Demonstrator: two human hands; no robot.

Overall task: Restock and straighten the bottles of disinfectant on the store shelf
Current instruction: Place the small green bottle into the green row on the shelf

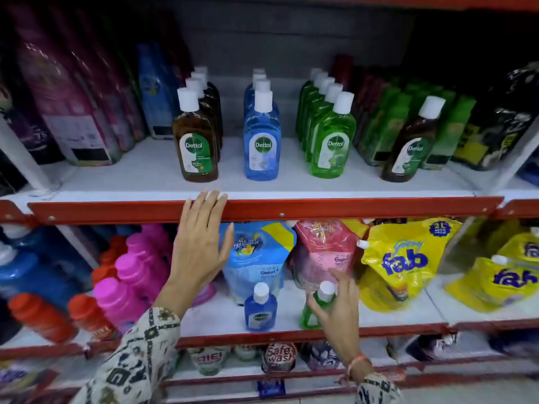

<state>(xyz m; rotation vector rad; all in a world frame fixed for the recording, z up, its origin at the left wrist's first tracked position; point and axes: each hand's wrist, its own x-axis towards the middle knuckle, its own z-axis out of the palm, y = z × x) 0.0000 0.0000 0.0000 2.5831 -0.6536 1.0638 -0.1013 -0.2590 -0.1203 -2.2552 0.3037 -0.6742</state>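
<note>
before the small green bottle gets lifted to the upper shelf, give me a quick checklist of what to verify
1. Right hand wrapped round small green white-capped disinfectant bottle: ok.
2. Firmness of that grip: cannot tell, blurred.
3. Left hand free, open against red shelf edge: ok.
4. Bare shelf in front of green bottle row: ok.
5. Small blue disinfectant bottle upright, not touching the hand: ok.
6. Lone brown disinfectant bottle stands among green packs, out of its row: not ok.

disinfectant bottles (262, 141): glossy clear plastic, matt white caps | shelf edge (350, 209): red painted metal | pouches (396, 258): shiny plastic
</note>
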